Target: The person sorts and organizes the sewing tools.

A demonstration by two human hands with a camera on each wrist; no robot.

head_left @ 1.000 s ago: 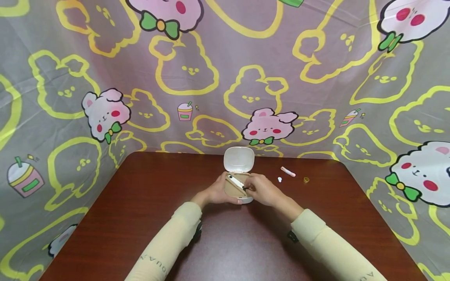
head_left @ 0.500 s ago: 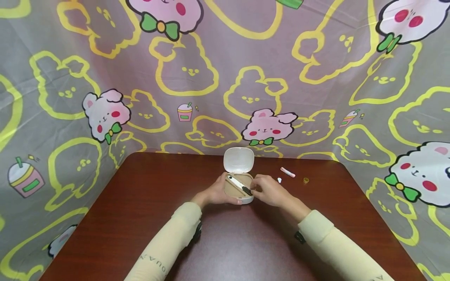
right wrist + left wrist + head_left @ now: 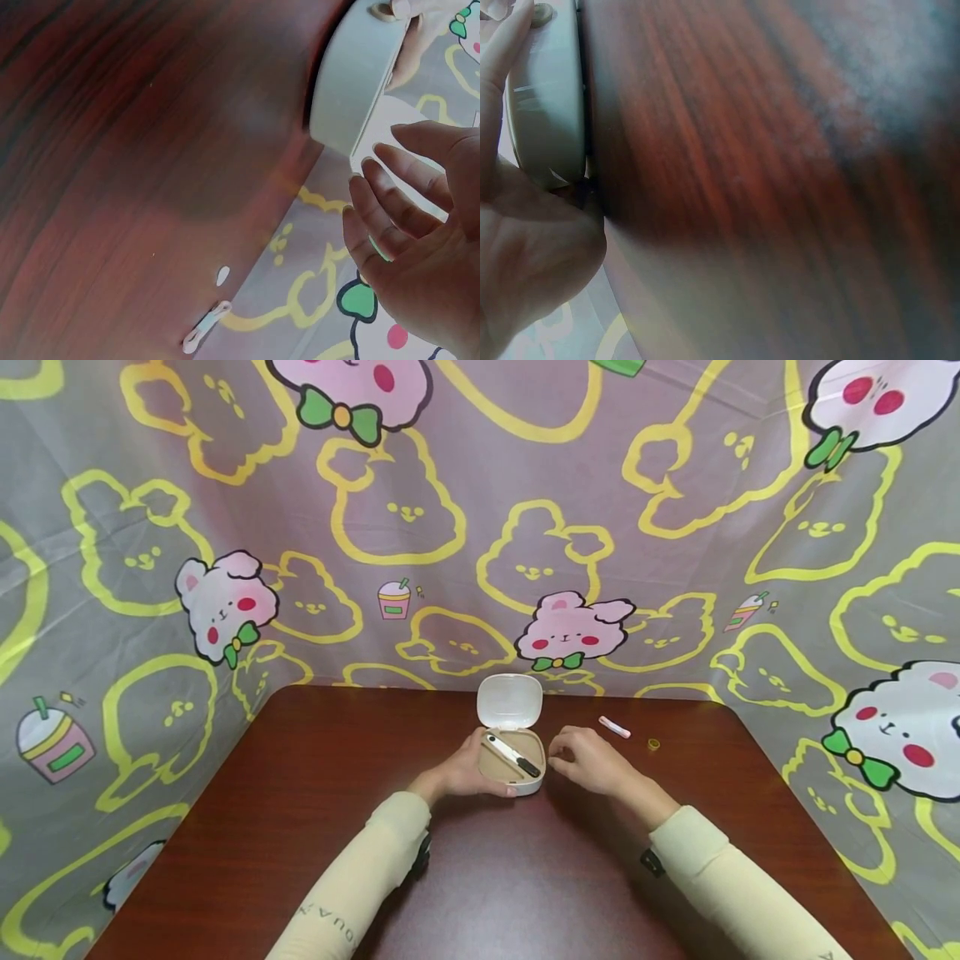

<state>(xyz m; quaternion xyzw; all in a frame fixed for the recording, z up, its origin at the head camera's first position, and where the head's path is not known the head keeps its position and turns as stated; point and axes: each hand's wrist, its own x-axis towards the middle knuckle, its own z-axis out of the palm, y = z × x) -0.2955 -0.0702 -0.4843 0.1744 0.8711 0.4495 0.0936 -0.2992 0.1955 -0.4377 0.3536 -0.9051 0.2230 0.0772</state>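
A white lidded box (image 3: 525, 787) stands on the table with its lid (image 3: 510, 700) raised and a beige, divided inside. Across that inside lies a slim white tool (image 3: 504, 747) with a black end; its exact kind is too small to tell. My left hand (image 3: 462, 771) grips the box's left side, thumb at the front; the left wrist view shows the box wall (image 3: 547, 105) close to the palm. Just right of the box, apart from it, my right hand (image 3: 588, 760) hangs with loosely bent fingers. In the right wrist view that hand (image 3: 420, 232) holds nothing.
To the right on the brown table (image 3: 300, 827) lie a pink-and-white twisted band (image 3: 615, 727) and a small yellowish ring-like roll (image 3: 653, 744). A small white piece (image 3: 223, 276) lies near the band. Patterned cloth (image 3: 465, 527) hangs behind the table and along both sides.
My right hand has let go of the tool's black end and moved right, out of the box. The tool now lies fully in view. My left hand has not moved.
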